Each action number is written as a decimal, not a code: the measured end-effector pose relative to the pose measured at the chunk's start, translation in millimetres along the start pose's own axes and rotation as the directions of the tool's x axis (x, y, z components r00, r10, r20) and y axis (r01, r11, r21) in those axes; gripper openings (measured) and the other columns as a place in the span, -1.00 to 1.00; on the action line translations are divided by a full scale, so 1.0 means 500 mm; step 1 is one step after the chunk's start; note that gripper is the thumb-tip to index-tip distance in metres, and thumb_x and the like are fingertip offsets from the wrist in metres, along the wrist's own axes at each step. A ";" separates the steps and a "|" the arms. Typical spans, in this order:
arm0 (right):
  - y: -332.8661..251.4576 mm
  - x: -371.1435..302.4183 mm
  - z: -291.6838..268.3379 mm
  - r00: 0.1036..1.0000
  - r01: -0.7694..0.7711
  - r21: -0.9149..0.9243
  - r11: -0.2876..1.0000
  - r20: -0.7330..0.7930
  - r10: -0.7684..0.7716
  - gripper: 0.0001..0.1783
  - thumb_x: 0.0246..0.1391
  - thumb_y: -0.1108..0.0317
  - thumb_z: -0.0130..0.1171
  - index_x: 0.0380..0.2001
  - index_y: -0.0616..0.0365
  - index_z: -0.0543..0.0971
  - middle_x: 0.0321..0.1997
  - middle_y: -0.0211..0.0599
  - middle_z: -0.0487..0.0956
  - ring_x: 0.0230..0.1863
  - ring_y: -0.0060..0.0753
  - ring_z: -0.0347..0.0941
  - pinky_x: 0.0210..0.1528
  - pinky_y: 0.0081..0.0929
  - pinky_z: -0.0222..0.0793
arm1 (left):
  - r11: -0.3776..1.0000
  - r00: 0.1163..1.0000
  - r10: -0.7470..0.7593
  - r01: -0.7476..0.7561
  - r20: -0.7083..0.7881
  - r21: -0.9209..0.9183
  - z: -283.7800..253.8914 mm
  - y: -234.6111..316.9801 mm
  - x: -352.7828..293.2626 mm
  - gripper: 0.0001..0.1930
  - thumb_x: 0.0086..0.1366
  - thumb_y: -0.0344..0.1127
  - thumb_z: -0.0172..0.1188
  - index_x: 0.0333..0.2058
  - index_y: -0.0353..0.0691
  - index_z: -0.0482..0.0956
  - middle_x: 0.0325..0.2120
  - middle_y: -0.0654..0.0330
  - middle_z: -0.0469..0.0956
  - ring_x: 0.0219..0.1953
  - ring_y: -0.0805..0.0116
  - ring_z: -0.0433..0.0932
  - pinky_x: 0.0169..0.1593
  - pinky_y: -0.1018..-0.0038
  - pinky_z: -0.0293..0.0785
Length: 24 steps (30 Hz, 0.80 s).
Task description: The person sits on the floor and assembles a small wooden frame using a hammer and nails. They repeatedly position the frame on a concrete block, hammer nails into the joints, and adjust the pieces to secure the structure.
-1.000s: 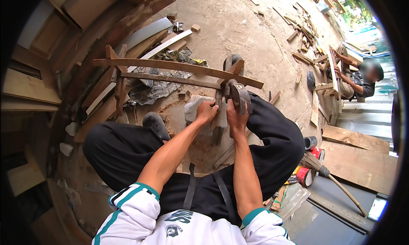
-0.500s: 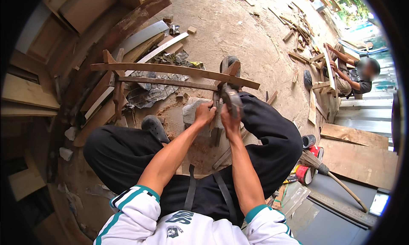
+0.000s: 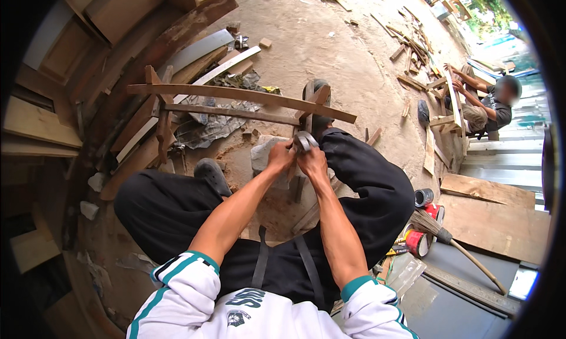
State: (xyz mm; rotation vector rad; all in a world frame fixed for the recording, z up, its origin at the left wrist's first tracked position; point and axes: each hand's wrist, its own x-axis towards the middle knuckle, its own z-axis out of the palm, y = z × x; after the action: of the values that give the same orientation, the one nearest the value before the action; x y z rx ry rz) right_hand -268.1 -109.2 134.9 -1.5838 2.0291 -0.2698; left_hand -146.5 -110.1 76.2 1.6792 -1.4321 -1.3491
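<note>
A wooden frame (image 3: pixel 236 98) of long rails and crossed end legs stands tilted in front of me, its right end between my legs. My right hand (image 3: pixel 312 163) is wrapped round a hammer; the metal hammer head (image 3: pixel 305 141) is over that end's wooden leg. Close beside it, my left hand (image 3: pixel 280 157) is closed with its fingertips against the same leg. Whatever is pinched in those fingers is too small to make out. Under the leg and my left hand sits a pale grey block (image 3: pixel 263 153).
Boards (image 3: pixel 44 124) are stacked along the left. Crumpled plastic sheeting (image 3: pixel 215 129) and offcuts lie beyond the frame. On the right are a broom (image 3: pixel 457 242), cans (image 3: pixel 417 243) and a plywood sheet (image 3: pixel 495 224). Farther off, another person (image 3: pixel 492 106) handles a wooden frame.
The hammer, blurred before, has swung left and down toward my left hand, and my right hand has moved left with it. My left hand has barely shifted.
</note>
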 end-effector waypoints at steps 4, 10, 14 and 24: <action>-0.065 -0.010 -0.024 0.932 0.290 0.276 0.916 -0.298 -0.205 -0.63 -0.01 0.36 0.11 -0.07 0.09 0.58 -0.20 0.00 0.64 -0.12 0.05 0.59 -0.09 -0.16 0.47 | 0.996 0.989 0.076 -0.070 -0.129 0.051 -0.017 -0.036 0.009 -0.57 0.20 -0.20 0.20 0.02 -0.26 0.57 -0.05 -0.12 0.56 0.06 -0.04 0.51 0.15 0.24 0.41; -0.017 -0.007 0.005 0.880 0.383 0.213 0.899 -0.379 -0.285 -0.67 0.01 0.37 0.16 -0.09 0.10 0.58 -0.14 -0.10 0.63 -0.02 -0.03 0.55 0.03 -0.30 0.43 | 0.999 0.997 0.035 -0.037 -0.073 -0.016 -0.008 -0.013 0.015 -0.56 0.20 -0.21 0.20 0.02 -0.28 0.57 -0.05 -0.11 0.56 0.06 -0.04 0.51 0.16 0.24 0.41; -0.010 0.019 -0.007 0.985 0.151 0.156 0.976 -0.103 -0.136 -0.59 0.00 0.25 0.12 -0.03 0.00 0.57 -0.14 0.00 0.62 -0.02 0.14 0.52 -0.01 -0.18 0.45 | 1.000 0.996 0.024 -0.022 -0.085 0.017 -0.011 -0.012 0.006 -0.56 0.20 -0.21 0.19 0.03 -0.27 0.56 -0.05 -0.11 0.56 0.06 -0.05 0.51 0.15 0.24 0.41; -0.009 -0.002 0.006 0.988 0.145 0.028 0.989 -0.060 -0.143 -0.60 -0.02 0.30 0.08 -0.05 -0.02 0.57 -0.07 0.05 0.58 -0.13 0.18 0.54 -0.13 -0.08 0.47 | 1.000 0.997 0.027 -0.027 -0.066 0.000 -0.007 -0.007 0.011 -0.56 0.20 -0.22 0.18 0.04 -0.26 0.55 -0.05 -0.14 0.56 0.05 -0.08 0.51 0.16 0.22 0.40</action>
State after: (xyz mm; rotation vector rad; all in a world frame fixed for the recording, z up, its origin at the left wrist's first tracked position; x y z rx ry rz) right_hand -262.8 -109.0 134.8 -1.7233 1.9452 -0.4054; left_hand -142.4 -114.7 72.4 1.6826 -1.4116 -1.2681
